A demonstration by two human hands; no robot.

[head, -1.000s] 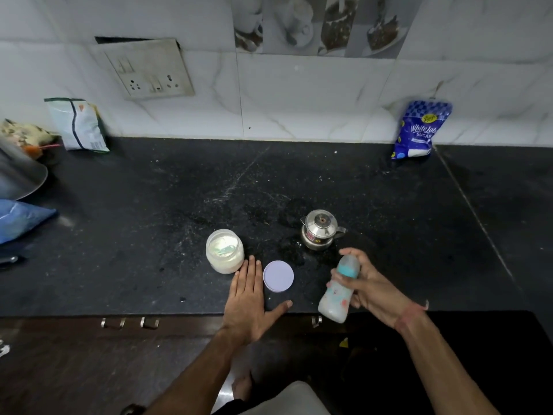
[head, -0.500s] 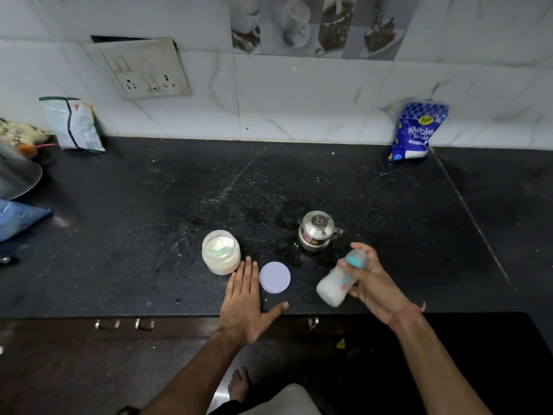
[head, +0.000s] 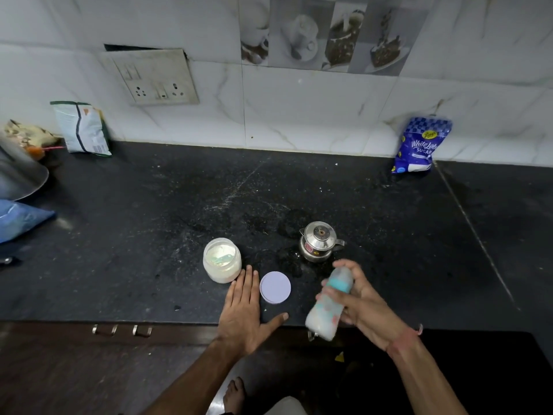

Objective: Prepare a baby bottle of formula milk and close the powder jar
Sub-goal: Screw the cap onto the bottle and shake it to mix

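Right hand has its fingers curled round the translucent baby bottle with teal collar, clamped mid-body. Bottle is tilted, teat end pointing away from the person, base out past the near edge of the black stone tabletop, and it looks milky inside. Outline is blurred, probably a shake to mix, by my read.

Landmark: the clear round powder jar, open, with white powder and what looks like a pale scoop inside. Left hand lies flat on the tabletop just in front and right of the jar, fingers straight and together, thumb splayed, holding nothing; fingertips close to the jar wall, contact unclear. Flat round lilac lid lies right of the jar, just beside the left hand, not on the jar. Small steel lidded pot with spout sits further right of the jar, behind the bottle. Blue sugar packet is far right of the jar against the wall.

Risks, as judgement:
- A loose collar would leak or spray formula during the shake.
- Bottle hangs over the edge, so a slipped grip drops it to the floor.
- A swing could clip the steel pot.
- Jar is uncapped, so a left-hand nudge could tip the powder.

Lid step not yet done.
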